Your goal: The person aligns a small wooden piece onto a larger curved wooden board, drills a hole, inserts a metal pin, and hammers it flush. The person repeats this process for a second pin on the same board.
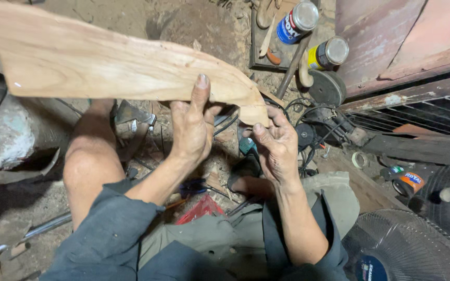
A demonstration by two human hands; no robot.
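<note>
one long, pale, curved wooden piece (pixel 110 65) is being held up over the person's lap, above the dirt floor (pixel 105 15). its long axis is running from the upper left of the view down to the right; the broad end is lying at the upper left, running past the frame edge, and the narrow, tapering end is pointing down-right, ending just between the two hands.

the left hand (pixel 191 125) is gripping the lower edge of the wood near its narrow part, thumb pressing up against the face, the other fingers going behind it out of sight. the right hand (pixel 274 145) is pinching the very tip of the narrow end with its fingertips, palm turned toward the camera.

two cans are lying at the top right: one blue can (pixel 297 22) and one yellow can (pixel 328 53), both with round metal lids facing the camera, just beside each other. one grey grinding disc (pixel 326 87) is lying just below the yellow can. one fan (pixel 407 250) with a wire guard is sitting at the lower right corner. one bare knee (pixel 87 161) is rising at the left, under the wood. one red object (pixel 200 209) is lying on the floor between the legs; what it is i cannot tell.
</note>
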